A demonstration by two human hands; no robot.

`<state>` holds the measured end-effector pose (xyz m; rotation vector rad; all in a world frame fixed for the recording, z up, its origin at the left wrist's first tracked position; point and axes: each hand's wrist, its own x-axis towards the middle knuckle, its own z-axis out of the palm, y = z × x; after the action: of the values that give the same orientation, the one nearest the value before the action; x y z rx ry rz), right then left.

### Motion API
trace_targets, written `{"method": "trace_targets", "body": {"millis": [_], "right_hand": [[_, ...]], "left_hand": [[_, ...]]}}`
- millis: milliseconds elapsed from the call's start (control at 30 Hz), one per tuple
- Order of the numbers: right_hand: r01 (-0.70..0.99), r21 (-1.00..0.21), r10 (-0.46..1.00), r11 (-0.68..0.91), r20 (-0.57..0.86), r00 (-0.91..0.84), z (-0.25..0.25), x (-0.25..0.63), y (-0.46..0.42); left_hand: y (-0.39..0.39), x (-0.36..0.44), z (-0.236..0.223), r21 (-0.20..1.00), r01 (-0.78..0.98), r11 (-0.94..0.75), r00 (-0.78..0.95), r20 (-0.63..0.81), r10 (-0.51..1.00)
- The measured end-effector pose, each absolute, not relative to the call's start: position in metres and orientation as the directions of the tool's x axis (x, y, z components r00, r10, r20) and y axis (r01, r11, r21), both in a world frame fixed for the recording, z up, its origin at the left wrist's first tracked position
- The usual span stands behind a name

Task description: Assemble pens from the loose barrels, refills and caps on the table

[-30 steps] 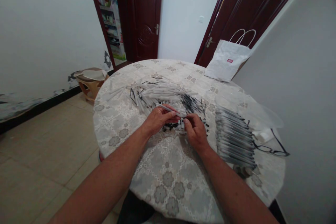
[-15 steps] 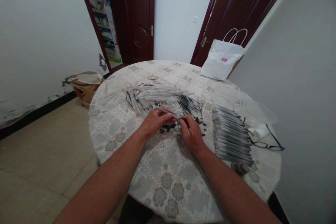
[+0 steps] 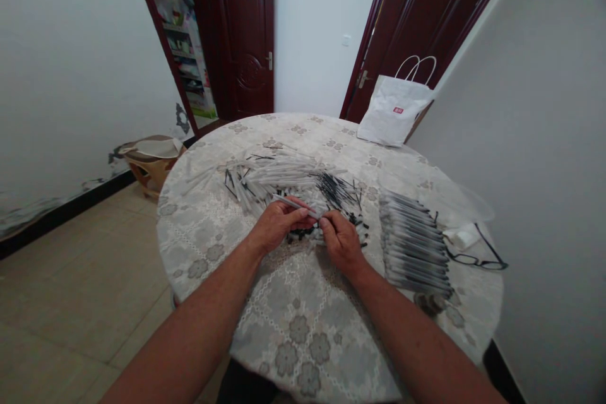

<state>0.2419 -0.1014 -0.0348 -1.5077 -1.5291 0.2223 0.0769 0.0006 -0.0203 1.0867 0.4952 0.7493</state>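
Observation:
My left hand is closed around a slim whitish pen, its far end sticking out up and to the left. At the pen's other end, my right hand pinches with thumb and fingers; any small part between them is hidden. Beyond the hands lie a heap of loose white pen barrels and a bunch of thin black refills. Small black and white pen parts are scattered under and around my fingers. To the right, pens with dark ends form a neat stack.
A patterned cloth covers the round table. Glasses and a white roll or packet lie at the right edge, near small round objects. A white paper bag stands at the back right. A wooden stool is left of the table.
The whole scene has shifted slightly left as the camera turned. Both hands stay together at the pen, and my right hand now sits closer against its end.

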Motion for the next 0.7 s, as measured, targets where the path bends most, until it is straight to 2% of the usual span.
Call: {"method": "trace_targets", "body": {"millis": [700], "right_hand": [[0.64, -0.733, 0.874, 0.231, 0.445, 0.195, -0.0341, 0.24, -0.1047]], "left_hand": [[0.0006, 0.0758, -0.0201, 0.922, -0.287, 0.258, 0.666, -0.002, 0.746]]}}
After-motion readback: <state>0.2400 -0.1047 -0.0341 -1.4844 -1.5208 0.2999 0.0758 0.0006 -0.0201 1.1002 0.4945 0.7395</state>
